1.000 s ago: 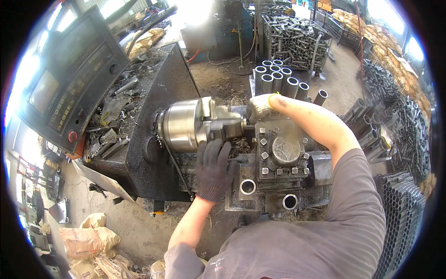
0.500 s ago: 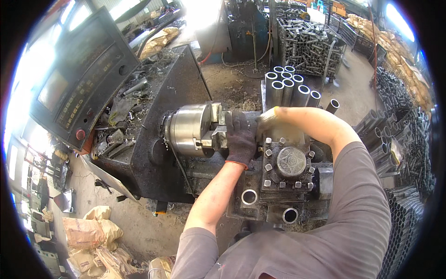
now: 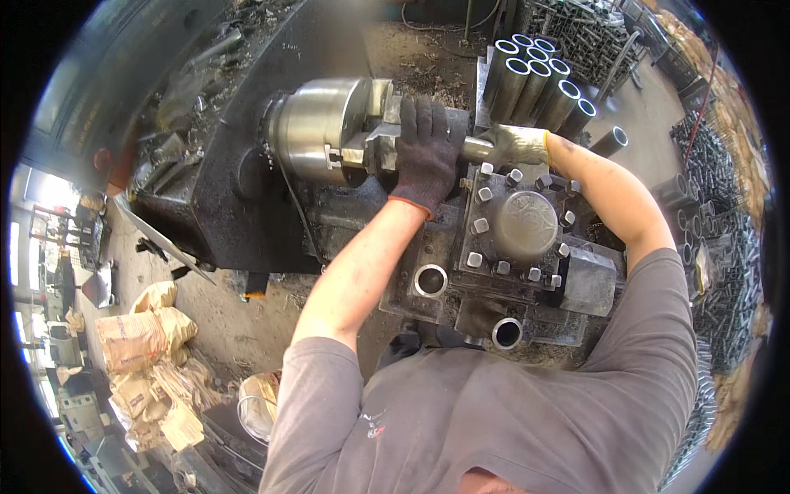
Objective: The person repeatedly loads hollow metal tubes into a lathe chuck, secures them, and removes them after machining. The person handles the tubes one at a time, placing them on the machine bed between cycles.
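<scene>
My left hand (image 3: 429, 148), in a dark glove with an orange cuff, lies over a metal tube (image 3: 477, 149) beside the jaws (image 3: 380, 148) of a lathe chuck (image 3: 317, 132). Its fingers are together and bend over the tube's far side. To its right my right hand (image 3: 517, 146), in a pale glove with a yellow cuff, is closed round the tube's other end. A short shiny stretch of tube shows between the hands; the gloves hide the rest. Just nearer than my right hand stands the square tool post (image 3: 524, 226) with its bolts.
Several upright tubes (image 3: 539, 78) stand behind my right arm. Two short tube pieces, one upright (image 3: 430, 281) and one tilted (image 3: 508, 333), rest on the carriage before me. Metal parts fill a wire bin (image 3: 588, 37) at the back right. Paper sacks (image 3: 144, 337) lie at lower left.
The view has tilted, so the lathe sits higher in the picture. My right hand, blurred before, has moved right from my left hand, baring a shiny stretch of tube. My left hand stays by the jaws.
</scene>
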